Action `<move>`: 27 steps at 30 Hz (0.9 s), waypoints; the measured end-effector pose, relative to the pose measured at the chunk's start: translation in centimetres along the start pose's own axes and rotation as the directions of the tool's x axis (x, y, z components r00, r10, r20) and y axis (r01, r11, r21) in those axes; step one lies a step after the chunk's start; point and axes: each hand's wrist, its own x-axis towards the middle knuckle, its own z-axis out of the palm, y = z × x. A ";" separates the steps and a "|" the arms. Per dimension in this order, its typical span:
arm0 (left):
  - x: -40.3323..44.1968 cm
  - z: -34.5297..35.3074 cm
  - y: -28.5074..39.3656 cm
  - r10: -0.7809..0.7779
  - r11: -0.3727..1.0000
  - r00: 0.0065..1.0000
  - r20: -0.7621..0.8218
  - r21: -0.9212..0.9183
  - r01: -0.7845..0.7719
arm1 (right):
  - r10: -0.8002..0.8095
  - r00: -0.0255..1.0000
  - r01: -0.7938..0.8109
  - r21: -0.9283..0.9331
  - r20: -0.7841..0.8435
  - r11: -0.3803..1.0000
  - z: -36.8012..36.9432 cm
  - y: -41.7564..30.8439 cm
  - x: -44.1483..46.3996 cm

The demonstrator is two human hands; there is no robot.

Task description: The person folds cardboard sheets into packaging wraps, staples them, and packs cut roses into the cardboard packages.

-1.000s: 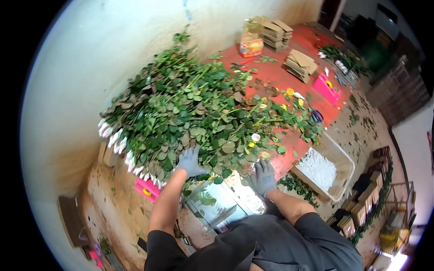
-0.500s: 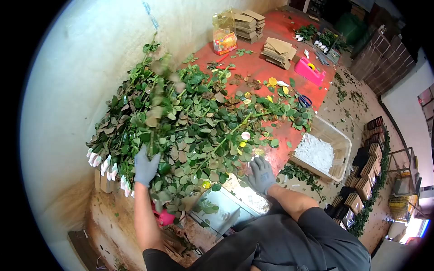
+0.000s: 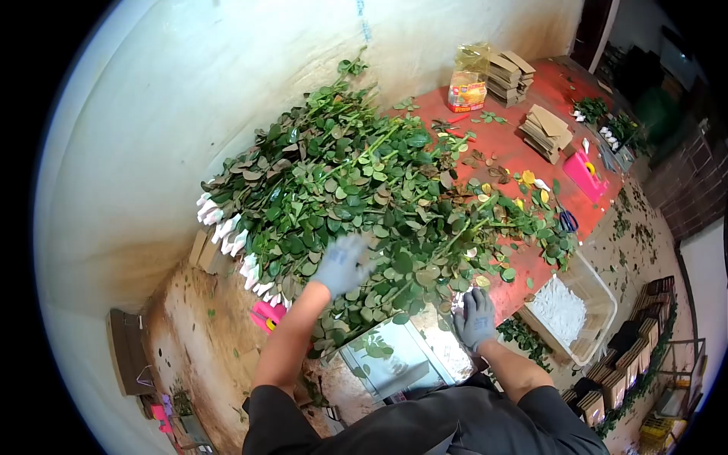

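Note:
A big heap of leafy rose stems (image 3: 356, 182) covers the left part of the red table, with white wrapped heads (image 3: 227, 231) pointing out at its left edge. My left hand (image 3: 341, 265), in a grey glove, is over the front of the heap. Its fingers are apart and partly blurred, and no stem shows in them. At the table's front edge my right hand (image 3: 476, 320), also gloved, lies flat with fingers stretched out, beside loose leaves and petals.
The red table (image 3: 497, 140) carries folded cardboard stacks (image 3: 544, 133), a plastic bag (image 3: 468, 80), a pink tape dispenser (image 3: 585, 176) and blue-handled scissors (image 3: 567, 221). A bin of white pieces (image 3: 603, 326) stands at the right. Boxes (image 3: 622, 371) line the floor.
A blurred upright stem by my left hand no longer shows there; that hand has moved rightward and its fingers are spread. My view has turned left. The right hand stays at the table edge.

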 end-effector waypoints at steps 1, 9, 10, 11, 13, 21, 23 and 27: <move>1.1 -0.3 -0.7 0.009 0.997 0.999 -0.034 0.071 -0.007 | 0.021 1.000 -0.021 -0.002 0.016 1.000 0.1 0.1 -0.1; 6.7 4.0 -2.0 0.057 0.788 0.997 0.042 0.611 -0.071 | 0.042 0.998 -0.042 -0.019 0.036 0.999 0.0 0.0 -0.1; 7.4 4.4 -1.8 0.059 0.787 0.998 0.037 0.612 -0.069 | 0.041 0.998 -0.040 -0.021 0.040 0.999 0.1 0.1 -0.1; 8.2 4.8 -1.6 -0.016 0.786 0.997 0.077 0.618 -0.035 | 0.039 0.998 -0.037 -0.027 0.041 0.999 0.1 0.1 -0.1; 8.7 5.5 -1.4 -0.003 0.761 1.000 0.005 0.649 -0.001 | 0.037 0.999 -0.036 -0.020 0.034 0.999 0.2 0.2 -0.1; 10.8 2.3 0.1 -0.046 0.833 0.996 0.080 0.554 -0.006 | 0.019 1.000 -0.019 0.006 0.020 1.000 0.2 0.4 -0.2; 11.2 1.0 1.4 0.044 0.882 0.999 -0.022 0.470 -0.028 | 0.011 1.000 -0.012 0.015 0.014 1.000 0.2 0.4 -0.2; 11.7 -0.9 6.4 0.086 0.929 0.995 -0.041 0.364 -0.065 | -0.009 1.000 0.008 0.029 0.010 1.000 0.4 0.5 0.0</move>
